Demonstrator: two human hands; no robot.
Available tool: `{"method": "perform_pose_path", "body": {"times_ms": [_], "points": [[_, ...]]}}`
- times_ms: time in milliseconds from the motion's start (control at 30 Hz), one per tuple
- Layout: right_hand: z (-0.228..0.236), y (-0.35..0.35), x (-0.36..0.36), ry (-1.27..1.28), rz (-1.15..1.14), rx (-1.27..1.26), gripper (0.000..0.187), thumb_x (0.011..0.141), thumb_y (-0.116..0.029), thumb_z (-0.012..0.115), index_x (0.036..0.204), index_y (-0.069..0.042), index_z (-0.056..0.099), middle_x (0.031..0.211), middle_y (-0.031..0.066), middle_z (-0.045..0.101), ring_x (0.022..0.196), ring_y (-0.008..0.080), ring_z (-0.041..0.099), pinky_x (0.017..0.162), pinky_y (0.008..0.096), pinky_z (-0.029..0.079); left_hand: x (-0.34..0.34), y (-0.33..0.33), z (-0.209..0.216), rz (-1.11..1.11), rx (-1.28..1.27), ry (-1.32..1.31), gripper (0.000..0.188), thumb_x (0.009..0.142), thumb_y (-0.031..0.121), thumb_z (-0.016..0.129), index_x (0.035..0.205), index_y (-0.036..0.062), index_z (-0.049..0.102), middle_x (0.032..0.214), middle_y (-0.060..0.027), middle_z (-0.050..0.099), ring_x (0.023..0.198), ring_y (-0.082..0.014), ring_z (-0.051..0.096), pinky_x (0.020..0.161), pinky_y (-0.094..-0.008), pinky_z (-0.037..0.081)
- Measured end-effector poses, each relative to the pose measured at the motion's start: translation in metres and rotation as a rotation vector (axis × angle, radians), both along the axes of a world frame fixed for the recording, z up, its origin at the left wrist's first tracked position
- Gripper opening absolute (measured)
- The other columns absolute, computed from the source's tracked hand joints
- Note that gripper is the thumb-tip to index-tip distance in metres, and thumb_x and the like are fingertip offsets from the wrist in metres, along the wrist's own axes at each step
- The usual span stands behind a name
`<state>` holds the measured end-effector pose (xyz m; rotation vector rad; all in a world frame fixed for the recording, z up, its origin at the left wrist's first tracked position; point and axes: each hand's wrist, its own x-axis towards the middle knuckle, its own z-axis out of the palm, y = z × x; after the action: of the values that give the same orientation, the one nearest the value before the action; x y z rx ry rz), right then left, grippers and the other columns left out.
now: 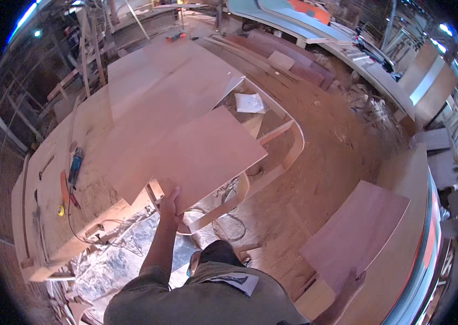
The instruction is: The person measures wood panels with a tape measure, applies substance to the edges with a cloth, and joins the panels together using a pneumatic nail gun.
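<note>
With its near edge against my left hand [170, 207], a reddish-brown plywood panel [202, 149] lies on the bench and partly over a curved wooden frame [297, 142]. The left fingers are closed on that edge; those below it are hidden. To the right, my right hand [352, 283] grips the lower edge of a smaller plywood sheet [356, 230], which is held tilted, low beside a long stack of boards [405, 173]. A white packet [249, 103] rests by the frame, just beyond the panel.
On the bench's left side lie a blue corded power tool [76, 163] and a hammer [46, 167]. Another large sheet [169, 76] covers the far part. Cable loops hang below the frame. Reddish boards [294, 57] and scraps [372, 105] lie on the dusty floor.
</note>
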<state>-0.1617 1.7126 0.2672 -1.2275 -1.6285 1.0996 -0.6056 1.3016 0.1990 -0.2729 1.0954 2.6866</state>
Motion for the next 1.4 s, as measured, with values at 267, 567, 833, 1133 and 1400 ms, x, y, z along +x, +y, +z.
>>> {"method": "perform_pose_path", "body": {"times_ms": [267, 567, 833, 1133, 1400], "points": [[0.007, 0.165, -0.1, 0.158, 0.182, -0.113, 0.041, 0.094, -0.009, 0.056, 0.132, 0.005, 0.046, 0.118, 0.0145, 0.059, 0.101, 0.023, 0.058, 0.086, 0.035, 0.048, -0.03, 0.11, -0.006, 0.124, 0.046, 0.0, 0.041, 0.088, 0.013, 0.064, 0.124, -0.0021, 0.049, 0.113, -0.0122, 0.062, 0.101, -0.0239, 0.064, 0.089, -0.0372, 0.055], [-0.036, 0.327, -0.174, 0.099, 0.083, -0.15, 0.045, 0.093, -0.011, 0.059, 0.133, 0.005, 0.044, 0.122, 0.0178, 0.057, 0.104, 0.0269, 0.057, 0.084, 0.0382, 0.05, -0.177, 0.319, -0.001, 0.142, -0.101, -0.018, 0.038, 0.084, 0.014, 0.065, 0.117, 0.0005, 0.053, 0.108, -0.011, 0.062, 0.095, -0.0249, 0.064, 0.082, -0.0389, 0.055], [-0.105, 0.529, -0.191, -0.219, -0.054, -0.179, 0.056, 0.088, -0.019, 0.065, 0.135, 0.004, 0.044, 0.126, 0.024, 0.054, 0.11, 0.0338, 0.055, 0.094, 0.0409, 0.045, -0.281, 0.52, -0.012, 0.131, -0.102, -0.06, 0.043, 0.084, 0.015, 0.069, 0.123, 0.0068, 0.053, 0.112, -0.0077, 0.06, 0.099, -0.022, 0.062, 0.081, -0.0374, 0.055], [-0.048, 0.779, -0.422, -0.342, 0.382, 0.191, 0.041, 0.09, -0.006, 0.057, 0.127, 0.008, 0.047, 0.111, 0.0202, 0.059, 0.098, 0.026, 0.058, 0.081, 0.0371, 0.051, -0.281, 0.667, -0.029, 0.426, -0.034, -0.192, 0.03, 0.083, 0.01, 0.067, 0.111, 0.0017, 0.058, 0.098, -0.0064, 0.065, 0.088, -0.0206, 0.066, 0.076, -0.0358, 0.056], [-0.015, 0.859, -0.683, -0.106, 0.859, 0.118, 0.031, 0.092, -0.008, 0.054, 0.12, 0.005, 0.053, 0.108, 0.0126, 0.062, 0.092, 0.0213, 0.059, 0.08, 0.0348, 0.049, -0.347, 0.674, -0.012, 0.659, -0.085, 0.059, 0.028, 0.089, 0.016, 0.06, 0.11, -0.0022, 0.059, 0.1, -0.0094, 0.065, 0.088, -0.0246, 0.065, 0.081, -0.0407, 0.055]]}}
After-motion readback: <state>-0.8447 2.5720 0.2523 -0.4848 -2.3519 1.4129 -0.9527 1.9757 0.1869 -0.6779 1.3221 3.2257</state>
